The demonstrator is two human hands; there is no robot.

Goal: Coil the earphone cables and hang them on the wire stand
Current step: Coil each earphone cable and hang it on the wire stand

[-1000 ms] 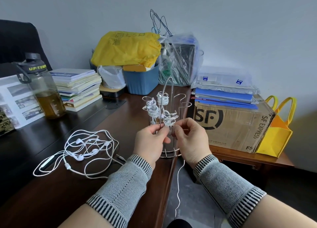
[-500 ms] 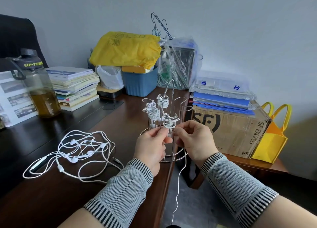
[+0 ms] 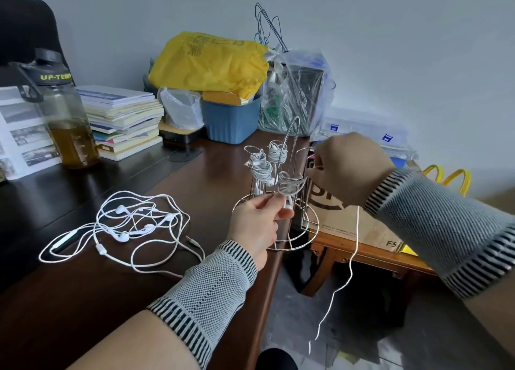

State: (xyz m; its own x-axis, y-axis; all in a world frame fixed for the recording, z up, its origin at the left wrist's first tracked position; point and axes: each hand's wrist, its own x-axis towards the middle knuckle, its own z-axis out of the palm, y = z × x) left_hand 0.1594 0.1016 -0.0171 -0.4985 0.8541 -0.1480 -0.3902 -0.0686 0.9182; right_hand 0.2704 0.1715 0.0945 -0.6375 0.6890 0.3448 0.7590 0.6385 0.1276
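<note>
Now both hands' grip pinched on one white cable: left hand beside wire stand, right hand raised.

Single head-worn view, looking forward and down from close above the table edge, toward the wall.

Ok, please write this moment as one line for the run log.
step: coiling cable | left hand: pinches coil end | right hand: pulls cable taut | wire stand: three coils hung | desk: loose earphones waiting
</note>
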